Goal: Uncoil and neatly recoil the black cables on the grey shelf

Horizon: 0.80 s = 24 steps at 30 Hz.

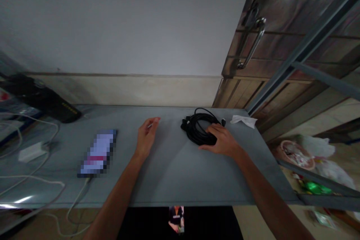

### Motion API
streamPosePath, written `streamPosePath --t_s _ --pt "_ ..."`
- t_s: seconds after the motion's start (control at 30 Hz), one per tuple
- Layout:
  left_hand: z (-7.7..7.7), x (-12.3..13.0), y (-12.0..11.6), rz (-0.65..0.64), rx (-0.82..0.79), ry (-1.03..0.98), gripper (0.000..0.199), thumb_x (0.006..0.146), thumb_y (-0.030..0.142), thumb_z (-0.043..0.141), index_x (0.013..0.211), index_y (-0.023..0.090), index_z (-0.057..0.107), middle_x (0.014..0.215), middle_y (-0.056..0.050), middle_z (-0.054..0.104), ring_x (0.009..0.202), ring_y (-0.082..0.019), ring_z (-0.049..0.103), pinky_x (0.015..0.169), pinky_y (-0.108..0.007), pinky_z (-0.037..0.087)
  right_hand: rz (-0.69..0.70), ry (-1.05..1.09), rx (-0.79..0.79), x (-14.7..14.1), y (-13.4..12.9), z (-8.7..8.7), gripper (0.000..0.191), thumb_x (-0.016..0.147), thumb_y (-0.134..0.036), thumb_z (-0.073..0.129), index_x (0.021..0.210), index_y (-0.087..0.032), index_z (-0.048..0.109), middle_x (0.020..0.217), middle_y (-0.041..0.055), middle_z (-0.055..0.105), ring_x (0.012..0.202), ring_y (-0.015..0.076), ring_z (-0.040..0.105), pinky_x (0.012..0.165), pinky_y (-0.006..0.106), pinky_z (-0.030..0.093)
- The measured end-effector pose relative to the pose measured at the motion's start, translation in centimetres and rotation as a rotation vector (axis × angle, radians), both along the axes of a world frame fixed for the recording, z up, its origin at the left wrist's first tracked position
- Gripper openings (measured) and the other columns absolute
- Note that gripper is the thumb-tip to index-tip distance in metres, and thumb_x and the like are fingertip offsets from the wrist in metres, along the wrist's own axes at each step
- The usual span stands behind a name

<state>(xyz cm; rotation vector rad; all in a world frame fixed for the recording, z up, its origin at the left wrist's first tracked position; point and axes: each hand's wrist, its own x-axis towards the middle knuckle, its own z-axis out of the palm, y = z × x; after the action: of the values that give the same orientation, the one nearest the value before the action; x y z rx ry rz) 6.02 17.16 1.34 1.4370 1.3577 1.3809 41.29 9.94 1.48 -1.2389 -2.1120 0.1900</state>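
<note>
A coiled black cable [194,129] lies on the grey tabletop [174,180], right of the middle. My right hand [222,140] grips the coil's right side, thumb in front and fingers over the loops. To the left, my left hand [146,135] is just above the table, thumb and fingers pinched together. A small pale bit shows at those fingertips, too small to name. The left hand is apart from the coil. A crumpled white piece of paper [244,121] lies beyond my right hand.
At the left are a phone [98,153] with a charging cord, a white adapter [32,152] with white cables, and a black cylindrical object [45,97]. A wall stands behind the table. A metal frame [303,50] rises at the right, near a pink basket [298,154].
</note>
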Motion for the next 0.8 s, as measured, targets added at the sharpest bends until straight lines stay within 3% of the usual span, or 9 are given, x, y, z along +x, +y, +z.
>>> streamPosePath --t_s 0.13,0.27,0.37,0.47,0.8 --pt "0.0 0.0 0.1 0.021 -0.002 -0.046 0.045 0.098 0.068 0.076 0.111 0.025 0.083 0.118 -0.008 0.083 0.118 -0.03 0.074 0.104 -0.041 0.055 -0.16 0.374 0.074 1.5 -0.1 0.6 0.059 0.091 -0.084 0.074 0.098 -0.026 0.073 0.093 0.0066 0.076 0.088 0.026 0.072 0.084 0.04 0.058" --pt "0.1 -0.2 0.1 0.023 -0.024 -0.188 0.046 0.097 0.068 0.077 0.109 0.024 0.081 0.111 -0.008 0.081 0.108 -0.026 0.075 0.097 -0.039 0.058 -0.505 0.544 0.221 2.9 0.5 0.6 0.053 0.112 -0.067 0.054 0.08 -0.026 0.062 0.072 0.003 0.063 0.069 0.0205 0.061 0.068 0.036 0.045" --pt "0.4 -0.5 0.2 0.014 -0.044 -0.352 0.041 0.095 0.062 0.082 0.107 0.023 0.082 0.098 -0.006 0.077 0.094 -0.021 0.072 0.09 -0.036 0.057 -0.686 0.631 0.309 3.3 0.8 0.3 0.059 0.118 -0.06 0.043 0.07 -0.027 0.05 0.061 -0.0022 0.05 0.057 0.017 0.049 0.061 0.035 0.037" --pt "0.6 -1.0 0.5 0.023 -0.057 -0.41 0.036 0.096 0.06 0.081 0.102 0.024 0.08 0.093 -0.003 0.074 0.086 -0.019 0.069 0.084 -0.035 0.056 -0.743 0.668 0.337 3.2 0.9 0.1 0.063 0.118 -0.062 0.043 0.066 -0.027 0.045 0.057 -0.0043 0.045 0.054 0.0156 0.046 0.058 0.033 0.034" --pt "0.4 -1.8 1.1 0.046 -0.136 -0.555 0.032 0.092 0.054 0.086 0.098 0.023 0.077 0.089 0.0 0.072 0.079 -0.015 0.065 0.075 -0.029 0.055 -0.727 0.625 0.299 3.4 1.4 -1.2 0.065 0.115 -0.065 0.047 0.063 -0.026 0.045 0.056 -0.0044 0.044 0.055 0.015 0.044 0.059 0.032 0.033"
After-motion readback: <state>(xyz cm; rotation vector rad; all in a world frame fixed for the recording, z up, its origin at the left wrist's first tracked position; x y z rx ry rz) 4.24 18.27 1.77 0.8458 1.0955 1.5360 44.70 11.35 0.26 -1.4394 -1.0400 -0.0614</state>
